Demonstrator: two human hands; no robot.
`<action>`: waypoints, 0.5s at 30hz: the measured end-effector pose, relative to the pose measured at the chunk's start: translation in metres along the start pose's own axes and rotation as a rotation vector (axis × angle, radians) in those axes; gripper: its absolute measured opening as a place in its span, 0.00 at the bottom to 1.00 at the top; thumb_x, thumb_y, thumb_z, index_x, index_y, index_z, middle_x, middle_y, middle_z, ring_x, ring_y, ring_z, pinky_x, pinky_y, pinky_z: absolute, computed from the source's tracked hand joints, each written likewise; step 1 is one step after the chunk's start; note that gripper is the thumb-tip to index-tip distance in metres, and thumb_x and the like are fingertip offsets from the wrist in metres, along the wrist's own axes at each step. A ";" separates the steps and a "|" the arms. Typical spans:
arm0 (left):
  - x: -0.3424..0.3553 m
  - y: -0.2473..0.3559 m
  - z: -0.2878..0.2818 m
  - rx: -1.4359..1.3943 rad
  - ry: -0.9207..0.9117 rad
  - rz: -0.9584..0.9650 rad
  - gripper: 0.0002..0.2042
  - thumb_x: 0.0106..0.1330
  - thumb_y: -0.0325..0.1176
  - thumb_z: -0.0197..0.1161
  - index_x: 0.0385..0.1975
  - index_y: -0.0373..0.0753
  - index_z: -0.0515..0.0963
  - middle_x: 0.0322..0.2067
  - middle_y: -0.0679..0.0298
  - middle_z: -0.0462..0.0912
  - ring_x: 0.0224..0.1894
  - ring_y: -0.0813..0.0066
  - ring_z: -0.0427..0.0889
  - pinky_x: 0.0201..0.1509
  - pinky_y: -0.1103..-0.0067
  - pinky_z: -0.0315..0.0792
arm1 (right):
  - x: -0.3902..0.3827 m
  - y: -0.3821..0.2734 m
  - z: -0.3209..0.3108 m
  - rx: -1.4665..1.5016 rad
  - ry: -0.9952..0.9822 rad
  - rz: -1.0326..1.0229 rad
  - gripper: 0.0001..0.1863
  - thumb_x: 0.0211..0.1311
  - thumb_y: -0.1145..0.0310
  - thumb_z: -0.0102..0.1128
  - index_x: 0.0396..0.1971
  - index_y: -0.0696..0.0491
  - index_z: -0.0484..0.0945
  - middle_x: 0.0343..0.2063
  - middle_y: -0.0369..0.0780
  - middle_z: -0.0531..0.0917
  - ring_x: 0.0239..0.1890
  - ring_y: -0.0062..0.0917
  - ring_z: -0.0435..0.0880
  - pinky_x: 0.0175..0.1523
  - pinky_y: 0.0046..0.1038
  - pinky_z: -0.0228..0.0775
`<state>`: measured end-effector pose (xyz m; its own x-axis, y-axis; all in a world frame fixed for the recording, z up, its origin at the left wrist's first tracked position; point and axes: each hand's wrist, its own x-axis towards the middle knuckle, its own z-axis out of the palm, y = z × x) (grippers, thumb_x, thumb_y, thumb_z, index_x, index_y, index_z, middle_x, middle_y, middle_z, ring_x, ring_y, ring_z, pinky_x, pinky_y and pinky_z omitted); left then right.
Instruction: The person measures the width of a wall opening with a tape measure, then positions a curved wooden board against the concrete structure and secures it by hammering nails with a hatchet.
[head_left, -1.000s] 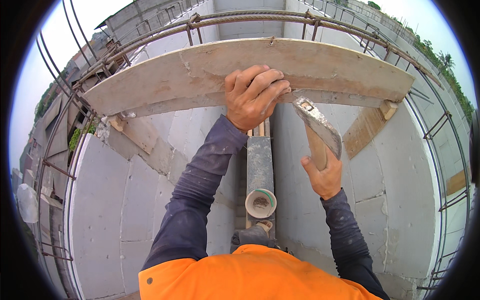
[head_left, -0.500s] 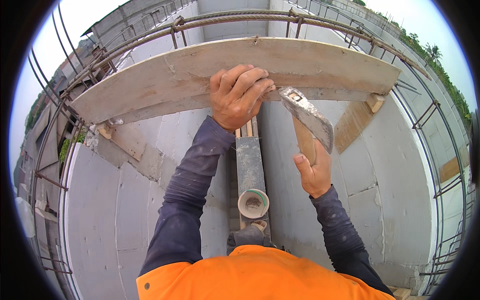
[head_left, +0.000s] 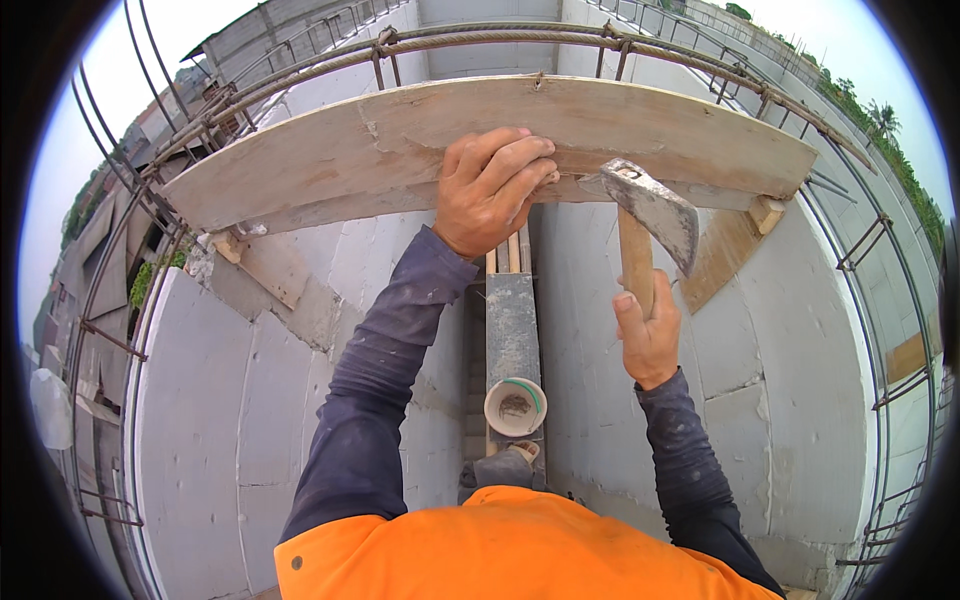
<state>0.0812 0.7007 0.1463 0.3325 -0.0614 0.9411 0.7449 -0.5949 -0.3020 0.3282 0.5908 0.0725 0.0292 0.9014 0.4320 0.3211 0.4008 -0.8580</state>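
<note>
My left hand [head_left: 492, 192] presses against the face of a long wooden board [head_left: 380, 135], its fingers bent and drawn together. Whatever they may pinch is hidden. A hatchet [head_left: 655, 210] with a worn, grey-flecked metal head is in my right hand [head_left: 652, 335], which grips its wooden handle [head_left: 636, 255] low down. The hatchet head is raised beside the left fingers, apart from them. The board spans the gap between two pale block walls, with wood pieces [head_left: 768, 213] under its ends.
Steel reinforcing bars [head_left: 500, 38] run behind the board and down both sides. Below me a narrow plank [head_left: 512, 325] holds a bucket [head_left: 515, 407] with a green rim line, close to my foot [head_left: 525, 450]. Block walls [head_left: 285, 400] drop away on either side.
The hatchet has shifted right and swung more upright in my right hand, its head farther from the left fingers. My left hand stays on the board, and the whole view has shifted slightly.
</note>
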 end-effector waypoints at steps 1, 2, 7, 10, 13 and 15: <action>0.001 0.000 -0.001 0.005 -0.003 -0.002 0.10 0.55 0.32 0.77 0.36 0.49 0.85 0.47 0.77 0.86 0.53 0.72 0.81 0.54 0.71 0.70 | 0.000 0.001 0.000 -0.013 0.003 -0.008 0.32 0.68 0.42 0.64 0.49 0.60 0.77 0.28 0.42 0.81 0.32 0.25 0.81 0.38 0.30 0.74; 0.002 0.000 -0.002 0.011 -0.005 -0.003 0.10 0.55 0.32 0.77 0.36 0.49 0.85 0.47 0.77 0.86 0.53 0.72 0.81 0.54 0.71 0.70 | 0.001 0.002 0.001 -0.026 0.007 -0.017 0.32 0.69 0.42 0.63 0.48 0.60 0.77 0.27 0.42 0.81 0.31 0.25 0.80 0.37 0.30 0.74; 0.000 0.000 -0.002 0.006 0.003 0.002 0.10 0.55 0.32 0.77 0.36 0.48 0.85 0.47 0.77 0.86 0.53 0.72 0.81 0.54 0.71 0.70 | 0.001 -0.003 0.003 -0.083 -0.039 -0.046 0.33 0.68 0.41 0.64 0.45 0.61 0.75 0.24 0.40 0.80 0.27 0.24 0.79 0.34 0.29 0.73; -0.001 -0.001 -0.003 0.006 -0.001 0.009 0.10 0.54 0.32 0.77 0.36 0.48 0.85 0.47 0.76 0.86 0.53 0.71 0.82 0.54 0.71 0.70 | -0.003 -0.010 0.006 -0.090 -0.020 -0.163 0.32 0.68 0.41 0.65 0.45 0.61 0.75 0.24 0.41 0.81 0.27 0.25 0.80 0.34 0.29 0.74; 0.001 0.001 -0.001 -0.007 0.011 0.001 0.11 0.53 0.30 0.77 0.36 0.48 0.84 0.47 0.76 0.86 0.53 0.71 0.82 0.54 0.70 0.70 | -0.004 -0.002 0.014 -0.066 0.049 -0.285 0.31 0.68 0.42 0.65 0.44 0.60 0.75 0.25 0.42 0.83 0.28 0.27 0.82 0.34 0.30 0.75; 0.000 0.001 -0.001 -0.010 0.013 -0.003 0.12 0.52 0.29 0.77 0.36 0.48 0.84 0.47 0.76 0.86 0.53 0.70 0.82 0.53 0.70 0.70 | 0.000 -0.001 0.016 -0.109 0.027 -0.223 0.30 0.67 0.42 0.66 0.44 0.59 0.75 0.26 0.43 0.84 0.28 0.28 0.84 0.35 0.31 0.75</action>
<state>0.0816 0.6995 0.1464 0.3225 -0.0702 0.9439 0.7399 -0.6033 -0.2977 0.3128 0.5936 0.0688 -0.0291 0.7876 0.6155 0.4222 0.5678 -0.7066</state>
